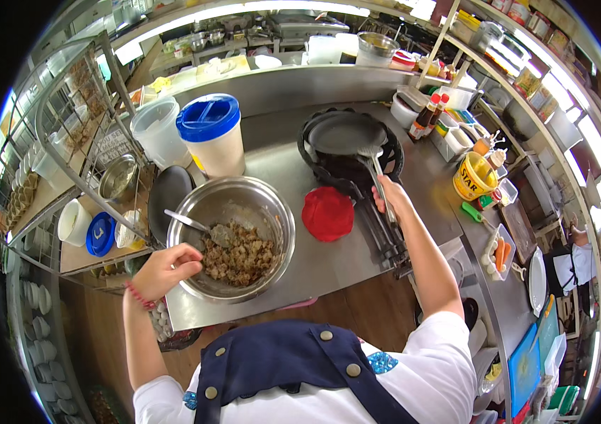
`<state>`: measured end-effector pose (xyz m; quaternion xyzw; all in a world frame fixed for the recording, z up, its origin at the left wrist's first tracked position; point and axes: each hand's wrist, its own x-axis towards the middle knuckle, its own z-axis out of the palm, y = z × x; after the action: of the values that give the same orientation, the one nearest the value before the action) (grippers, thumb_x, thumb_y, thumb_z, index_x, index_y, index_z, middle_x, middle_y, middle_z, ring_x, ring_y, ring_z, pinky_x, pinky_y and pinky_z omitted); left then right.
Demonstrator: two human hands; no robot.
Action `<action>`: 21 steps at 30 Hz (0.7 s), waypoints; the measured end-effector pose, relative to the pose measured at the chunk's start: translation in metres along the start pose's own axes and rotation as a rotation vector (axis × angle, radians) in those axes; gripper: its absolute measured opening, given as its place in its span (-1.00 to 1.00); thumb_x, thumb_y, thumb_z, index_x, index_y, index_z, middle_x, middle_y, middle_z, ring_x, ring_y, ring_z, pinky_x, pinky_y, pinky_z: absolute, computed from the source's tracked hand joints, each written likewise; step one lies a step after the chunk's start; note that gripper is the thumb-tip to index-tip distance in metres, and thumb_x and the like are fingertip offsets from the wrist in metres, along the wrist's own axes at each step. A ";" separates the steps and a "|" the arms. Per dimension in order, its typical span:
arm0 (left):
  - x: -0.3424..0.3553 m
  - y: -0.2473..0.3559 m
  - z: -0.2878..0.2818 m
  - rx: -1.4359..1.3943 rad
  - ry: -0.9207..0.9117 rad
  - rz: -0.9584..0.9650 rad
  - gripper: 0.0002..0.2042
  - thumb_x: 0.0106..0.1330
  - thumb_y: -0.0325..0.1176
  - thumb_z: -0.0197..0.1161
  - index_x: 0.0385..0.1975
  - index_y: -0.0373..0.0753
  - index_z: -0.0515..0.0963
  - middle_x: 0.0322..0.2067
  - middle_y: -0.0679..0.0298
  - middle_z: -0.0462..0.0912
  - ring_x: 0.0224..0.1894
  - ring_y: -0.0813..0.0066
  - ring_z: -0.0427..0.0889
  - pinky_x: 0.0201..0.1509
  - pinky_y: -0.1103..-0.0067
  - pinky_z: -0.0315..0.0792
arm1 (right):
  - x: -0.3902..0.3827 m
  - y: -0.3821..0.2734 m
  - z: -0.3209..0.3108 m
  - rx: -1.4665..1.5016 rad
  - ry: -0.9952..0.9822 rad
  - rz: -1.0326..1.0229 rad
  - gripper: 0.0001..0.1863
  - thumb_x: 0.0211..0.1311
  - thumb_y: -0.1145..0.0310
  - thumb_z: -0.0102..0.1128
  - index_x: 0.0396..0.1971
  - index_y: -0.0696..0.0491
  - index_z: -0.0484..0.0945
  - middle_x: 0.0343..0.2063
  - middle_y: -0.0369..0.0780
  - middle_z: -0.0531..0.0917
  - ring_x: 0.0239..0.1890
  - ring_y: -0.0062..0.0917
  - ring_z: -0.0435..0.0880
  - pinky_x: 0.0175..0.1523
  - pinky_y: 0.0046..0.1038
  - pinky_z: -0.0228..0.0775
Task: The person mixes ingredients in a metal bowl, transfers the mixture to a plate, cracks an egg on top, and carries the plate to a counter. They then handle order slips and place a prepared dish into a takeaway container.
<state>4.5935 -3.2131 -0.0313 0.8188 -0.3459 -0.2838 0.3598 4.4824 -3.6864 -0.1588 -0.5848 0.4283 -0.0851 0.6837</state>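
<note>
My right hand (391, 199) grips the handle of a metal spatula (374, 164), whose head rests over the edge of a dark frying pan (343, 133). The pan lies on other black pans, and several dark handles (378, 230) run toward the counter's front edge. Loosely bent, my left hand (166, 270) hovers at the left rim of a steel mixing bowl (283, 212); nothing shows in its fingers. Inside the bowl is a brown, crumbly mixture (240, 256) with a spoon (189, 220) leaning in it. A red cloth (327, 214) sits between bowl and pans.
A blue-lidded tub (217, 152) and a clear plastic container (156, 131) stand behind the bowl. On the left is a wire rack (96, 184). Sauce bottles (427, 113), a yellow tub (473, 177) and a tray with carrots (502, 254) line the right side.
</note>
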 end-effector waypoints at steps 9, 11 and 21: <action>-0.007 -0.076 -0.016 -0.445 -0.001 0.087 -0.66 0.27 -0.10 0.10 -0.19 -0.28 0.43 -0.48 0.41 0.49 -0.41 0.72 0.44 -0.31 0.76 0.31 | 0.029 0.015 0.038 0.125 0.041 -0.050 -0.59 0.16 0.01 -0.01 -0.57 0.10 0.38 -0.74 -0.30 0.38 -0.85 -0.63 0.30 -0.75 -0.58 0.18; 0.001 -0.077 -0.013 -0.450 0.026 0.162 -0.65 0.26 -0.10 0.10 -0.17 -0.28 0.44 -0.47 0.40 0.49 -0.41 0.70 0.46 -0.31 0.75 0.32 | 0.030 0.010 0.046 0.181 0.051 -0.020 -0.59 0.18 0.01 -0.05 -0.58 0.10 0.36 -0.74 -0.29 0.38 -0.85 -0.63 0.30 -0.76 -0.56 0.18; -0.020 -0.107 -0.028 -0.545 0.056 0.197 -0.71 0.28 -0.20 0.10 -0.16 -0.29 0.43 -0.45 0.39 0.49 -0.40 0.67 0.46 -0.28 0.73 0.32 | -0.037 -0.004 0.035 0.323 0.002 -0.046 -0.62 0.20 0.05 -0.04 -0.53 0.10 0.33 -0.74 -0.30 0.38 -0.84 -0.68 0.25 -0.78 -0.66 0.08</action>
<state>4.6400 -3.1326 -0.0951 0.6619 -0.3249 -0.3073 0.6016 4.4851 -3.6393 -0.1389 -0.4767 0.3962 -0.1693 0.7662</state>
